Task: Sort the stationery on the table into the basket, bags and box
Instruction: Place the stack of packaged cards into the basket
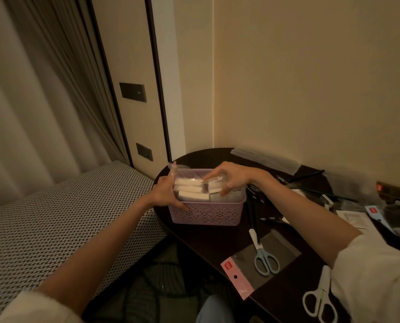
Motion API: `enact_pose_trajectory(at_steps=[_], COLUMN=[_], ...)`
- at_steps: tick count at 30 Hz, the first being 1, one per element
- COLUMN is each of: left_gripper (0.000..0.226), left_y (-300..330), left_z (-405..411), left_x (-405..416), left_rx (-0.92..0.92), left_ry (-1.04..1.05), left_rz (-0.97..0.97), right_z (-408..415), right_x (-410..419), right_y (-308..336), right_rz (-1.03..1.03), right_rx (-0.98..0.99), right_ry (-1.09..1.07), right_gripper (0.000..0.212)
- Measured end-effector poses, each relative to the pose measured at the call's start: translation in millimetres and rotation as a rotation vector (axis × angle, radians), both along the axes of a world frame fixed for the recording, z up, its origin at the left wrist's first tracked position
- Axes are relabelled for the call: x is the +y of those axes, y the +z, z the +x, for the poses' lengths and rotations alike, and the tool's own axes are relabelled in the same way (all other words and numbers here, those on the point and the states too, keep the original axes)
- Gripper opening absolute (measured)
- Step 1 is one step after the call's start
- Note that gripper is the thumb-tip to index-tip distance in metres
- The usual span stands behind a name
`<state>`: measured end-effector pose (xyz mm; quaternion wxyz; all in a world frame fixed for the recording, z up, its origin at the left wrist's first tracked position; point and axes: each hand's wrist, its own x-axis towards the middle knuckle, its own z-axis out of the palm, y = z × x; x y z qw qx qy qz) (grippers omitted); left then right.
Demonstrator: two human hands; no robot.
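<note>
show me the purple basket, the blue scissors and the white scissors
purple basket point(206, 214): head view, on its patterned front wall
blue scissors point(264, 259): head view, where the handle loops meet the blades
white scissors point(320, 297): head view, just above the handle loops

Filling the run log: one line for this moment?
left hand: holds purple basket | right hand: pressing clear bag in | blue scissors: on table
</note>
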<state>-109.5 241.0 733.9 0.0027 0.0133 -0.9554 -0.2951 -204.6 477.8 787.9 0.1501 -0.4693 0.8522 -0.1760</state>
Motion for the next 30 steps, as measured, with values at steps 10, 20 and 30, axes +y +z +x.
enact_pose_trajectory(at_steps=[10, 20, 30], left_gripper=[0.074, 0.091, 0.098], left_y=[-15.7, -15.9, 2.2], left_z=[-7.4, 8.6, 26.0], left_x=[-12.2, -7.5, 21.7], left_rx=[0.069, 0.149, 0.681], left_ry=[-0.047, -0.041, -0.136], left_rz=[0.052, 0.125, -0.689], right_z=[-6.3, 9.8, 14.7], right_x=[-2.0, -0.5, 16.0], right_y=[-19.4, -36.7, -11.4], right_rz=[-0.062, 0.149, 0.067], right_rx=[-0.081, 0.226, 0.02], right_ry=[-0.055, -0.054, -0.175], right_gripper=[0.071, 0.063, 0.1])
